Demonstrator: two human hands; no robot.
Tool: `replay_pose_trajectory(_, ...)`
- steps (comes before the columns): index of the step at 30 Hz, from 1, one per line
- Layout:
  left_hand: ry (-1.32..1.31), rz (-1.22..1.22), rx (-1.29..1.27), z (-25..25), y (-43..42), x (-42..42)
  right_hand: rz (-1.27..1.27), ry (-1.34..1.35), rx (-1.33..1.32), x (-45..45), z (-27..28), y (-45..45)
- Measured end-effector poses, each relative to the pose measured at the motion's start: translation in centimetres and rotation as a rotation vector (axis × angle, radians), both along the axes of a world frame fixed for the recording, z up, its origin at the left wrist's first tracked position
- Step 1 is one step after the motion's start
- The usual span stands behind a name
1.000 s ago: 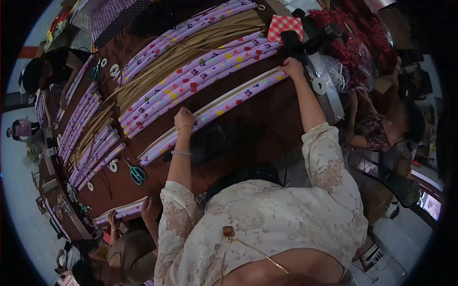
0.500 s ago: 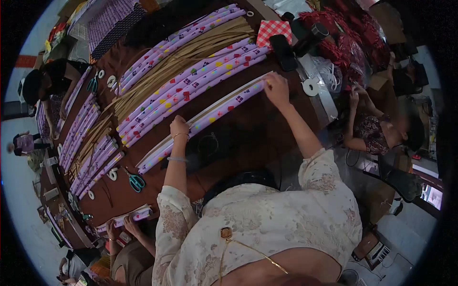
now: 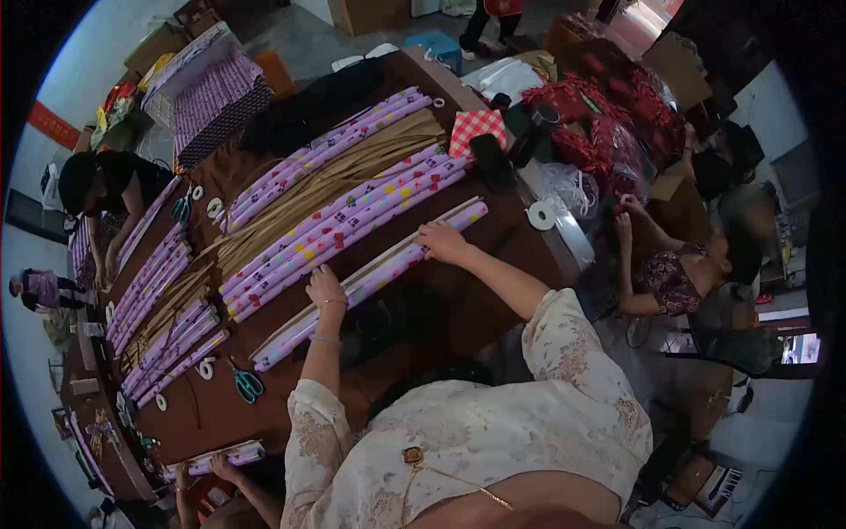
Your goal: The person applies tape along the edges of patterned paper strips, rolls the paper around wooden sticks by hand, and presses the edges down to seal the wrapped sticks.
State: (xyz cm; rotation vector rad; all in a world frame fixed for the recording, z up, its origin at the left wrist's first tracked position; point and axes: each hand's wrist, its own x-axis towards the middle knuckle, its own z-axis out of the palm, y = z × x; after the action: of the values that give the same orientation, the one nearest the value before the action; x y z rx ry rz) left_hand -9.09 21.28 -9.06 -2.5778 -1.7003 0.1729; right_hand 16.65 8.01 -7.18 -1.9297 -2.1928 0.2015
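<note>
A long roll of lilac patterned wrapping paper (image 3: 388, 271) lies slantwise on the brown table in front of me. A brown strip and a white paper edge run along its far side. My left hand (image 3: 326, 286) is closed on that edge near the middle, with the fingertips partly hidden. Further right, my right hand (image 3: 443, 242) is closed over the roll's upper part, thumb and fingers at the paper edge. The roll's right end extends past this hand. Just beyond lie several finished-looking lilac rolls (image 3: 335, 238) side by side.
Brown paper strips (image 3: 330, 167) lie between more rolls. Teal scissors (image 3: 247, 384) and a white tape roll (image 3: 206, 368) are at left. Another tape roll (image 3: 541, 215), a black phone (image 3: 491, 163) and a red-checked item (image 3: 477, 134) sit at right. Other people work around the table.
My right hand has moved left along the roll, from its right end to nearer my left hand. My left hand stays about the same place on the paper. The view has tilted upward.
</note>
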Motion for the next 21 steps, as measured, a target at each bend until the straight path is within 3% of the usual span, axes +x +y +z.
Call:
replay_pose_trajectory(4, -0.201, -0.043, -0.079, 0.0, 0.1, -1.4, -0.033, 0.000, 0.022, -0.3, -0.3, -0.5)
replay_pose_trajectory(6, -0.535, -0.125, -0.202, 0.1, -0.2, -2.9, -0.064, 0.016, 0.040, -0.5, -1.0, -0.8)
replay_pose_trajectory(7, -0.677, -0.175, -0.143, 0.9, -0.7, -4.0, -0.062, 0.013, 0.044, -0.5, -1.0, -0.8)
replay_pose_trajectory(9, -0.665, -0.331, -0.021, 1.8, -0.5, -6.8, -0.146, 0.021, -0.069, -0.8, -1.2, -0.9)
replay_pose_trajectory(11, -0.674, -0.314, -0.017, 2.2, -0.9, -9.7, -0.165, 0.010, -0.080, -0.9, -1.8, -0.8)
replay_pose_trajectory(16, -0.456, -0.330, -0.173, 3.2, -1.5, -14.2, -0.223, 0.032, -0.206, -1.0, -1.3, -0.5)
replay_pose_trajectory(17, -0.427, -0.366, -0.141, 2.1, -1.3, -14.9, -0.172, 0.038, -0.097, -0.6, -2.5, -0.6)
replay_pose_trajectory(19, -0.413, -0.284, -0.270, 2.0, -1.0, -14.6, -0.235, 0.048, -0.142, -0.8, -2.1, -0.5)
replay_pose_trajectory(21, -0.444, -0.347, -0.212, 1.3, -0.6, -14.8, -0.243, 0.051, -0.169, -0.8, -1.9, -0.5)
